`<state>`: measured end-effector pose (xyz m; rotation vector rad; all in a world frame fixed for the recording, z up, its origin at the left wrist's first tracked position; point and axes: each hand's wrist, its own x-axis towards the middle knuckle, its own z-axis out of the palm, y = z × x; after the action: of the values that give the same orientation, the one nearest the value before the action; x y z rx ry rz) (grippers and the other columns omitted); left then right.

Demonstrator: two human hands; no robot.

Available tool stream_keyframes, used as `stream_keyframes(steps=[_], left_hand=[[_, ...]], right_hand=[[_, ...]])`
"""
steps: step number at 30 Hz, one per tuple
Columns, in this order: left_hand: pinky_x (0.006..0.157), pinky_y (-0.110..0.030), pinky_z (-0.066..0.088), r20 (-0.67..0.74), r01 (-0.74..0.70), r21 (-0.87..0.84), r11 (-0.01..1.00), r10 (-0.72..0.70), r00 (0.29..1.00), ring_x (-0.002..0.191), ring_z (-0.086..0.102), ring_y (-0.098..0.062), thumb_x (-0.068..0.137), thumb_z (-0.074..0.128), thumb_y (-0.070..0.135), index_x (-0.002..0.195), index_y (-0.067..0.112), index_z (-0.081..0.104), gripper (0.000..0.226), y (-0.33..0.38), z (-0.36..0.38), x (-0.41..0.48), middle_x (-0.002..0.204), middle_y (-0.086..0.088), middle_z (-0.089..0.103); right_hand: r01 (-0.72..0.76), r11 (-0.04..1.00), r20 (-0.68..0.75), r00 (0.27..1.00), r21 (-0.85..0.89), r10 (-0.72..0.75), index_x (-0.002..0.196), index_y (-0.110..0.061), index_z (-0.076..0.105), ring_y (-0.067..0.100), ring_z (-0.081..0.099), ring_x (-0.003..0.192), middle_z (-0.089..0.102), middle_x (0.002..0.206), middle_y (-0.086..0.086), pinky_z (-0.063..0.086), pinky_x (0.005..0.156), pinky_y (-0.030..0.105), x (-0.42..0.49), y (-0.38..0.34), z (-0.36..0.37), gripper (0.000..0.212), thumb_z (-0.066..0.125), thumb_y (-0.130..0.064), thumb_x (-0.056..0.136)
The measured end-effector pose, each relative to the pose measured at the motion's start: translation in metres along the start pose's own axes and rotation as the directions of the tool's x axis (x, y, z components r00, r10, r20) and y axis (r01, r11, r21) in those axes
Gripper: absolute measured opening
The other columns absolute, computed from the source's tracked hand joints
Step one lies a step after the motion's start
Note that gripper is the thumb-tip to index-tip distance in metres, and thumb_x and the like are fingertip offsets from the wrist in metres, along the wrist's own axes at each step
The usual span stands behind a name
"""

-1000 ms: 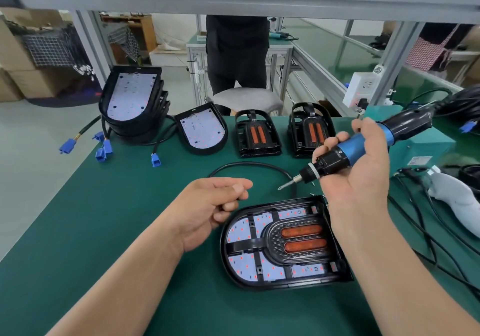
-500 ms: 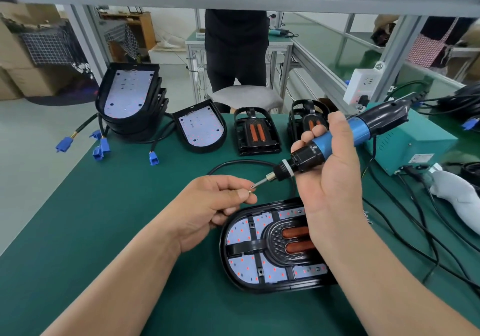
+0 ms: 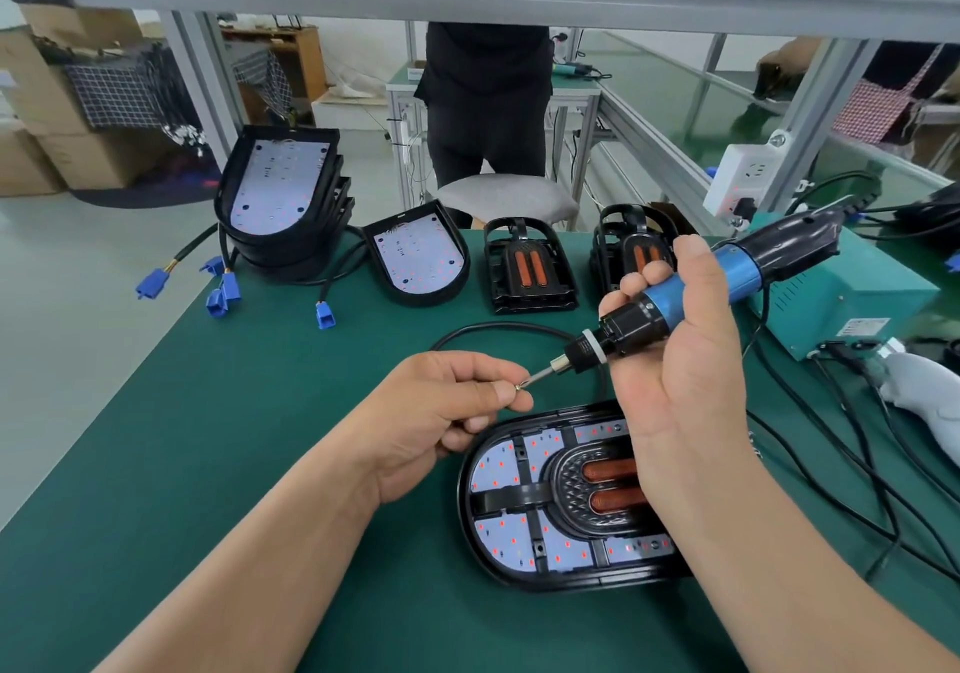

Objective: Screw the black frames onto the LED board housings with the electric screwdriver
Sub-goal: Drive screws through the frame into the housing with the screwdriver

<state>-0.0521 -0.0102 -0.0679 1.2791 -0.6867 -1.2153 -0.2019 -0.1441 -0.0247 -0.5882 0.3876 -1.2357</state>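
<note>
Left fingers (image 3: 500,392) are pinching a screw (image 3: 518,387) against the screwdriver (image 3: 631,326) that right fingers (image 3: 635,282) are gripping; off-centre, it is risking dropping.

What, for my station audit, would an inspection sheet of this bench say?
Surface: green mat.
Job's things: framed housing lies nearest; screw at the bit of the electric screwdriver.
Clutter: stacked housings, one single housing, two loose black frames at the back.
Hands: left hand pinches the screw; right hand grips the screwdriver.
Cables: blue-plugged leads back left; black cable looped centre.
Surroundings: teal power box, stool, person standing behind.
</note>
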Motion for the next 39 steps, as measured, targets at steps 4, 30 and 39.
stream_keyframes(steps=[4, 30, 39], left_hand=[[0.043, -0.012, 0.031, -0.007, 0.001, 0.015, 1.000, -0.001, 1.000, 0.055, 0.044, -0.004, 0.096, 0.069, -0.001, 0.107, 0.005, 0.076, 0.015, 0.000, 0.000, 0.000, 0.098, -0.014, 0.079], [0.052, -0.015, 0.034, 0.007, -0.078, 0.226, 0.971, 0.079, 0.997, 0.058, 0.044, -0.006, 0.083, 0.075, 0.017, 0.114, 0.010, 0.075, 0.031, 0.008, 0.003, -0.008, 0.105, -0.011, 0.081], [0.050, -0.015, 0.036, -0.019, -0.003, 0.387, 0.922, 0.011, 1.000, 0.054, 0.044, -0.004, 0.088, 0.071, 0.016, 0.099, 0.017, 0.083, 0.016, 0.017, -0.014, -0.018, 0.082, -0.001, 0.075]], right_hand=[[0.013, 1.000, 0.012, 1.000, -0.023, -0.013, 0.113, -0.017, 0.054, 0.014, 0.059, 0.075, 0.059, 0.083, -0.003, 0.049, 0.079, 0.031, -0.002, 0.000, 0.001, 0.020, 0.069, -0.027, 0.103], [0.000, 0.999, -0.042, 0.999, -0.032, -0.001, 0.116, -0.016, 0.055, 0.015, 0.059, 0.074, 0.060, 0.085, -0.001, 0.051, 0.079, 0.033, -0.007, 0.001, -0.005, 0.029, 0.072, -0.035, 0.101], [0.012, 1.000, 0.007, 1.000, -0.016, -0.012, 0.114, -0.017, 0.056, 0.016, 0.059, 0.075, 0.059, 0.084, -0.001, 0.053, 0.076, 0.032, -0.005, -0.005, -0.007, 0.028, 0.072, -0.036, 0.100]])
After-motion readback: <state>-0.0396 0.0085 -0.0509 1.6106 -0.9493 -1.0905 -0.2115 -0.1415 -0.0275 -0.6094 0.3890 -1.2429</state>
